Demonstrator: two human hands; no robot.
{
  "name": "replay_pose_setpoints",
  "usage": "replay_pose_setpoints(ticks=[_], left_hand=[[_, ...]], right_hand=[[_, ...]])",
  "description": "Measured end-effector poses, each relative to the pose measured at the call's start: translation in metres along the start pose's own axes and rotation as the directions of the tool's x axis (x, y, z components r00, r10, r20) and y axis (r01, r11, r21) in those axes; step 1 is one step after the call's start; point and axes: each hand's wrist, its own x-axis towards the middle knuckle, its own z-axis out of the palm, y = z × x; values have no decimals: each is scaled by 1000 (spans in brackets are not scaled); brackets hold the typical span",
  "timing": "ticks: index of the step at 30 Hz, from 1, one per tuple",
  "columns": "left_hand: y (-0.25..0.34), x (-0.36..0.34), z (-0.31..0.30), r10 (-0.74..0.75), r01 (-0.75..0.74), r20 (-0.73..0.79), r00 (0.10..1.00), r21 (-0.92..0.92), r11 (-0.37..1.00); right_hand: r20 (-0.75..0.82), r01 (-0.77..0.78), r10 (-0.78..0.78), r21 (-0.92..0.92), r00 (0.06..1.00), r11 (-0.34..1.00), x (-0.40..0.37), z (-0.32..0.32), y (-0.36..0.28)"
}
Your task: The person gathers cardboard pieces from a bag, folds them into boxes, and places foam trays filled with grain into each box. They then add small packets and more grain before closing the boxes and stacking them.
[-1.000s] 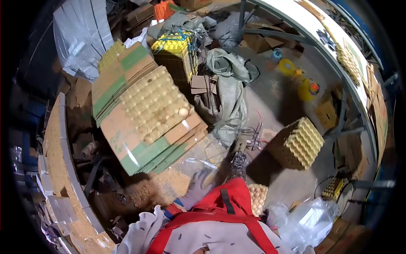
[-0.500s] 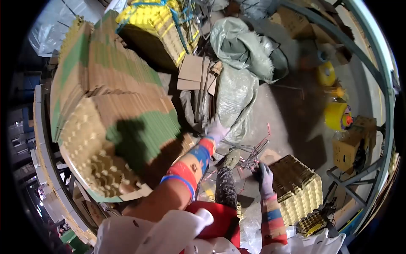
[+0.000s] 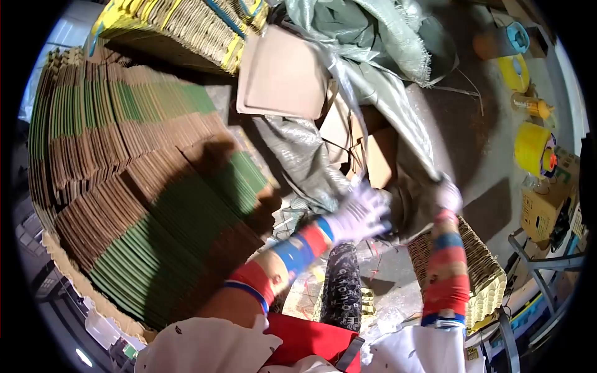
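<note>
A grey-green woven sack (image 3: 388, 93) lies on the floor with its mouth spread towards me, flat cardboard pieces (image 3: 380, 155) showing inside. My right hand (image 3: 446, 196), in a pale glove, is closed on the right edge of the sack's mouth. At the near side of the opening is my gloved left hand (image 3: 357, 215), its fingers spread and slightly blurred. A large flat piece of cardboard (image 3: 283, 74) rests at the sack's left, beyond my left hand. Both forearms wear striped sleeves.
Stacked green-and-brown cardboard sheets (image 3: 168, 211) fill the left side. A strapped bale of egg trays (image 3: 180, 31) stands at the back left. Another tray stack (image 3: 479, 267) is beside my right forearm. Yellow tape rolls (image 3: 530, 149) and a carton (image 3: 540, 214) lie along the right.
My right hand has risen from the loose strapping to the sack's edge. My left hand has shifted right and opened. The sack's mouth is now spread, showing cardboard inside; the view has shifted.
</note>
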Motion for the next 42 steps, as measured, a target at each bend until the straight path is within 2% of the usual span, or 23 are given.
replay_pose_setpoints(ticks=[1, 3, 4, 6, 7, 8, 11, 15, 16, 19, 22, 24, 26, 27, 29, 31, 32, 33, 34, 36, 37, 40, 42], left_hand=[[-20, -1, -15, 3, 7, -69, 998, 133, 991], [-64, -6, -18, -371, 239, 617, 694, 288, 927], [-71, -17, -26, -236, 142, 489, 839, 222, 965], [-69, -34, -37, 76, -99, 171, 982, 129, 987], [-73, -44, -4, -133, 168, 262, 956, -117, 979], [-77, -55, 29, -335, 441, 339, 879, -313, 841], [-76, -47, 40, -479, 498, 137, 867, -298, 815], [-77, -48, 25, -686, 687, 129, 716, -307, 659], [-76, -41, -3, -742, 799, 298, 600, -266, 539], [-105, -38, -26, -761, 739, 136, 634, -395, 545], [-216, -54, 1, -178, -69, -155, 972, -909, 411], [-198, -24, -60, -162, -57, -80, 984, -988, 140], [-177, -11, -58, -637, -100, -245, 731, -962, 255], [-168, -1, -54, -592, 123, -280, 755, -827, 549], [-147, 22, -53, -581, 527, -206, 787, -266, 807], [-147, 33, -46, -468, 518, -222, 855, 350, 780], [-168, 31, -52, -680, 699, -166, 714, 210, 683], [-200, 25, -67, -842, 845, -76, 534, 82, 528], [-231, 12, -80, -705, 686, -89, 704, 345, 641], [-301, -18, -99, -779, 768, -194, 596, -145, 623], [-328, -25, -105, -953, 564, -67, 295, -793, 230], [-268, -2, -128, -943, 649, -181, 279, -688, 324], [-245, 5, -106, -912, 582, -187, 366, -718, 381]], right_hand=[[-2, -182, 182, 19, 983, 983, 7, -9, 48], [-47, -328, 347, 224, 937, 918, 10, -15, 167], [202, -586, 630, 643, 750, 492, 8, -28, 203], [-3, -391, 487, 593, 873, 704, 32, 14, 314], [11, -248, 344, 715, 939, 654, 41, 39, 353], [-197, -156, 346, 620, 918, 769, 42, 41, 332], [-523, 32, 170, 356, 835, 934, 15, -27, 133], [-742, 690, -382, 148, 551, 709, -32, -25, -1], [-403, 571, -431, 349, 807, 743, -41, -21, -28], [312, 114, -173, 199, 934, 973, -19, 51, -63], [219, -158, 59, 464, 974, 872, 18, 58, -57], [-121, 50, 4, 440, 993, 897, 31, 60, -64], [-252, 257, -149, 482, 956, 838, 44, 55, -83], [-351, 389, -230, 496, 907, 776, 57, 73, -90], [114, -8, -474, 976, 873, 220, 71, 63, -103], [337, -167, -520, 923, 785, 346, 60, -16, -88], [294, -184, -554, 952, 779, 246, 77, -37, -55], [234, -141, -311, 945, 921, 295, 99, -59, -5], [146, -131, -15, 923, 989, 362, 120, -81, 45], [-74, -147, 415, 867, 907, 477, 160, -117, 155], [-217, -124, 469, 795, 856, 594, 174, -121, 224], [-509, -296, 467, 382, 723, 876, 193, -130, 347], [-648, -609, 482, 36, 590, 793, 162, -118, 279]])
